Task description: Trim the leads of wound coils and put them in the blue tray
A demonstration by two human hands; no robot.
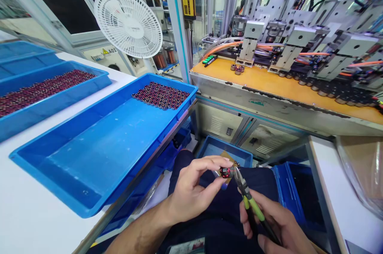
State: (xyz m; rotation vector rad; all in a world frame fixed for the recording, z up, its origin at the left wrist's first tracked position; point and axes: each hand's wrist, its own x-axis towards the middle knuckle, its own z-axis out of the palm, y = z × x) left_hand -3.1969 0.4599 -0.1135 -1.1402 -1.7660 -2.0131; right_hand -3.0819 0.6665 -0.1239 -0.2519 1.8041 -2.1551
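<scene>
Between thumb and fingertips, my left hand [196, 186] pinches a small round wound coil [226, 172] with dark red and black parts. My right hand [277, 222] is wrapped around the green and black handles of cutting pliers [248, 196]. The pliers' jaws point up at the coil's right side, touching it or very close; I cannot tell which. Both hands are above my lap, in front of dark clothing. Beyond them, a blue bin [209, 141] on the floor is partly hidden by the left hand.
A long blue tray [98, 134] at left holds many similar coils [161, 95] at its far end. Another blue tray [103, 80] of coils stands behind it. A white fan [128, 22] and a machine bench [215, 71] with metal fixtures are ahead. At right is a blue crate [281, 184].
</scene>
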